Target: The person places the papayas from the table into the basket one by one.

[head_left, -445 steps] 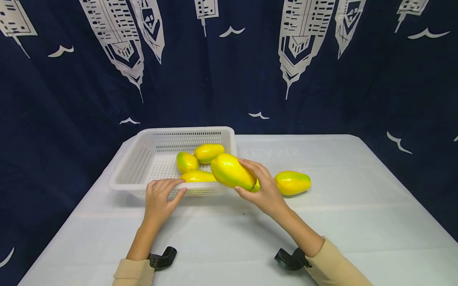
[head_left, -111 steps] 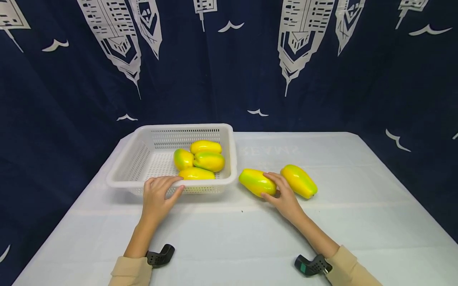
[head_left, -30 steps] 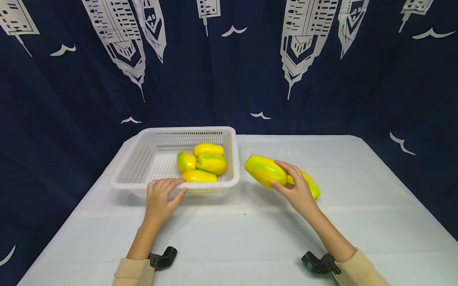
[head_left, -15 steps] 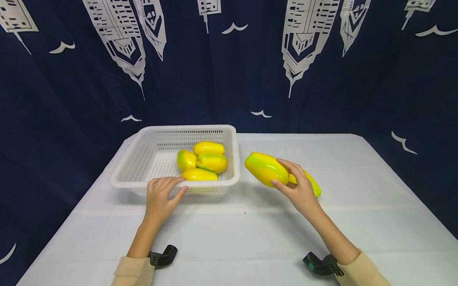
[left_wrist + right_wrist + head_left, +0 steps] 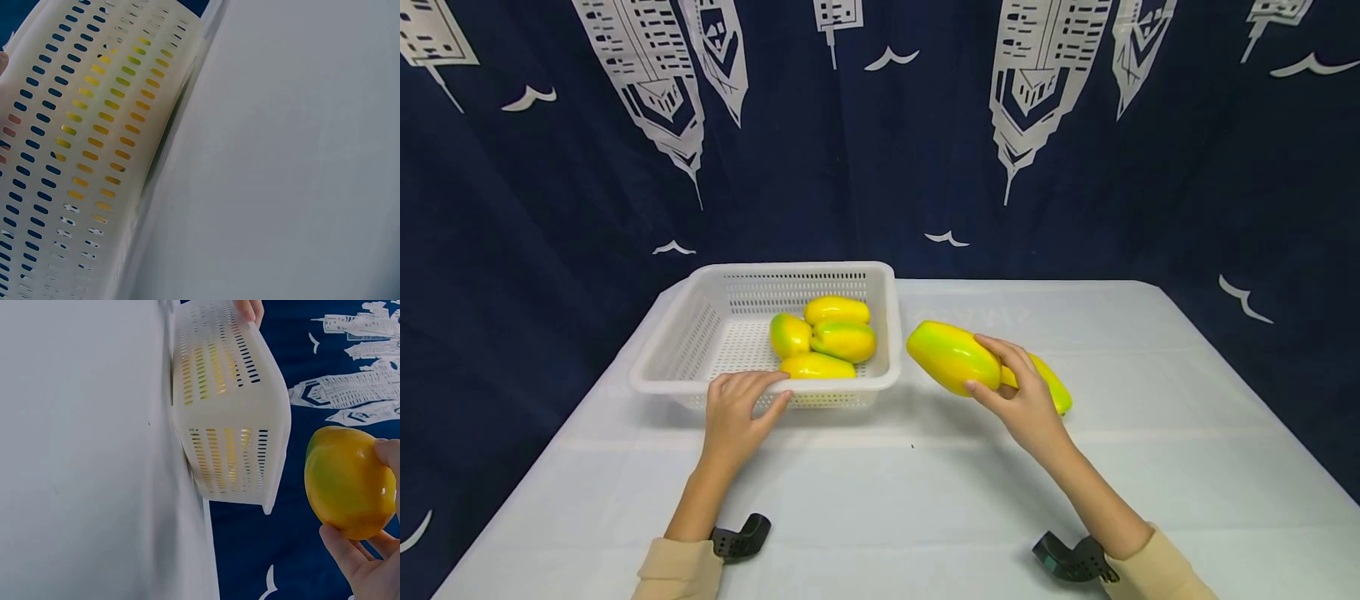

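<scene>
My right hand (image 5: 1026, 408) grips a yellow-green papaya (image 5: 953, 358) by its near end, thumb below and fingers over the top. It is held above the table, a little to the right of the white plastic basket (image 5: 662, 367). In the right wrist view the papaya (image 5: 347, 481) is apart from the basket wall (image 5: 231, 412). My left hand (image 5: 733, 421) holds the basket's front rim, fingers over the edge and thumb outside. Several papayas (image 5: 844, 341) lie inside, in the right half. Another papaya (image 5: 1051, 387) rests on the table, partly hidden behind my right hand.
A white cloth covers the table (image 5: 880, 500), whose far edge runs behind the basket. Dark blue curtain (image 5: 880, 167) with white building prints hangs beyond it. Black wrist cameras (image 5: 741, 537) sit on both forearms.
A fourth papaya has come to lie in the basket since the oldest frame. My right hand has since lifted another off the table, and it shifts slightly left. My left hand stays put.
</scene>
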A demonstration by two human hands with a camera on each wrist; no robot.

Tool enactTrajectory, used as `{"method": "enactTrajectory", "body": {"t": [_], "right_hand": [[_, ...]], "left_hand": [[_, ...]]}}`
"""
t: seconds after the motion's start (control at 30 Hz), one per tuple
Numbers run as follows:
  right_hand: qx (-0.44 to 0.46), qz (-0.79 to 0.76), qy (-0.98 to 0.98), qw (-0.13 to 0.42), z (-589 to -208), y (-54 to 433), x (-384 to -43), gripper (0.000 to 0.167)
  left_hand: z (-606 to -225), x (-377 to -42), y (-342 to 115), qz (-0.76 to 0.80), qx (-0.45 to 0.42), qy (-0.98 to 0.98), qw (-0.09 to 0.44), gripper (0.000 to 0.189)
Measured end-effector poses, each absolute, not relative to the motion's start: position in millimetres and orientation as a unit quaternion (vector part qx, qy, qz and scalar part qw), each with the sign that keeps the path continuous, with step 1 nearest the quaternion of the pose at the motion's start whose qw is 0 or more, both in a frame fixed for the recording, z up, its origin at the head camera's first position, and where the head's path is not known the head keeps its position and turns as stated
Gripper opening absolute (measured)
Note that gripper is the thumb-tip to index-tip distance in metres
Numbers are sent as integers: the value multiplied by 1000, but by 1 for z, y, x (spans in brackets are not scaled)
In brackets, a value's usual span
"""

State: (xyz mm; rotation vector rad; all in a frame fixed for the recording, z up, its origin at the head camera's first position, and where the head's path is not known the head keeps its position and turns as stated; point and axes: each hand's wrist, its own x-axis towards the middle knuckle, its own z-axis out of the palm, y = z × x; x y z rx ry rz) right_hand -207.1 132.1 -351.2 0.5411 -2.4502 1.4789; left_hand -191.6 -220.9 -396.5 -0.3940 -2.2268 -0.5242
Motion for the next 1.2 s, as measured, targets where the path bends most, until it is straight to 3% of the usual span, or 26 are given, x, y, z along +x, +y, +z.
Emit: {"method": "enactTrajectory", "body": {"t": [1.2], "right_hand": [[207, 545, -805, 108, -330, 85, -210, 58]], "left_hand": [[-398, -192, -219, -210, -159, -876, 405, 25]]}}
